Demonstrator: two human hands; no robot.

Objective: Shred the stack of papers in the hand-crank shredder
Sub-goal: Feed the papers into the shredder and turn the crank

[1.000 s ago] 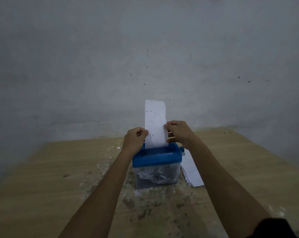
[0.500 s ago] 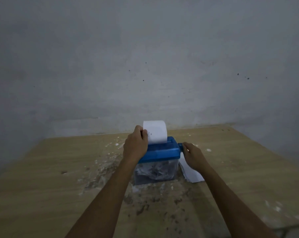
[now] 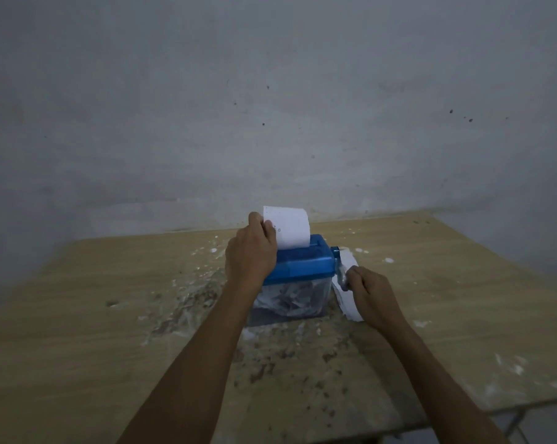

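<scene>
A small hand-crank shredder (image 3: 302, 267) with a blue lid and a clear bin holding paper shreds stands in the middle of the wooden table (image 3: 110, 315). A white printed sheet (image 3: 290, 229) sticks up out of its slot, its top curling backward. My left hand (image 3: 251, 254) rests on the shredder's left end and pinches the sheet's left edge. At the shredder's right side my right hand (image 3: 371, 294) grips the crank handle (image 3: 342, 274). A stack of white papers (image 3: 347, 283) lies flat just right of the shredder, partly under my right hand.
Paper crumbs and dark stains are scattered over the table around and in front of the shredder. A grey wall rises right behind the table. The table's right edge and a metal leg (image 3: 514, 421) show at the lower right.
My right hand let go of the sheet, dropped to the shredder's right side and took the crank. The sheet has sunk well into the slot and its top now curls back.
</scene>
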